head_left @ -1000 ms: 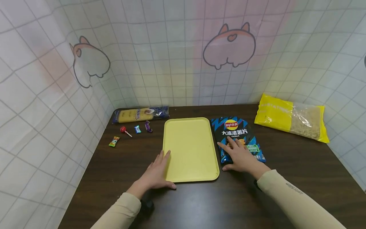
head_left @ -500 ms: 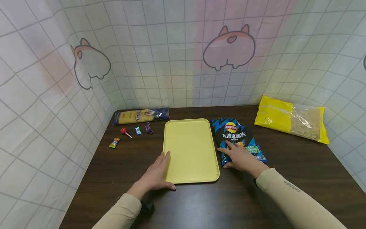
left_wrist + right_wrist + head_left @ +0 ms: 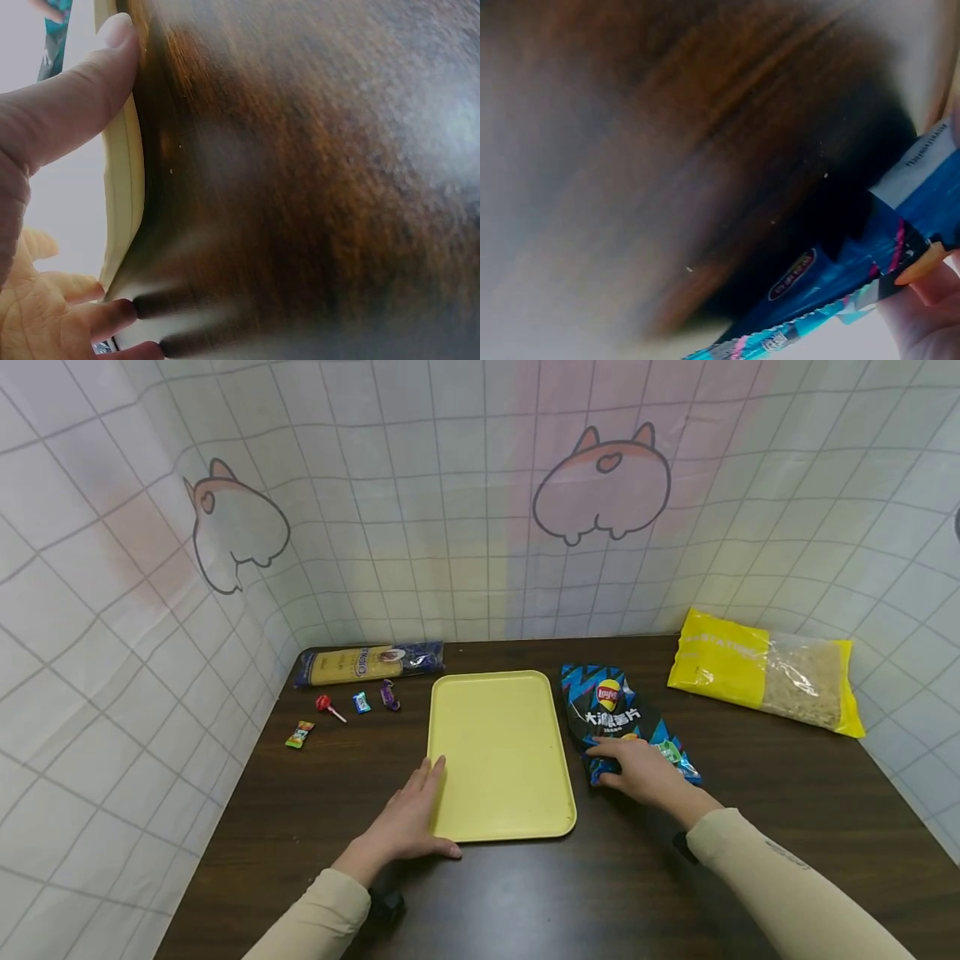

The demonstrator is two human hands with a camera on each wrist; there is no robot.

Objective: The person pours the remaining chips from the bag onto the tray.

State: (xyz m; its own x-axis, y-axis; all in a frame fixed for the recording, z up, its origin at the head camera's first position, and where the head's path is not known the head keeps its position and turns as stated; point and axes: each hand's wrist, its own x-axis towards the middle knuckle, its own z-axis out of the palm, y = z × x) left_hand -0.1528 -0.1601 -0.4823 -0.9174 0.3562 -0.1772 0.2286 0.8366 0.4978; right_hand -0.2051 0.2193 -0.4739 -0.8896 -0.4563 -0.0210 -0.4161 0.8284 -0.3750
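1. Landmark: the yellow tray (image 3: 498,752) lies flat at the middle of the worktop (image 3: 525,893). Nothing lies in it.
2. The chip bag (image 3: 611,710) lies just right of the tray, long axis running from the near edge toward the wall, near end tilted up.
3. The right hand (image 3: 637,771) grips the bag's near end, fingers curled round it; the right wrist view shows the bag edge pinched.
4. The left hand (image 3: 408,818) rests flat at the tray's near left corner, fingers straight, thumb along the rim.
5. The right hand is the nearer to the bag; the tray lies directly left of it.
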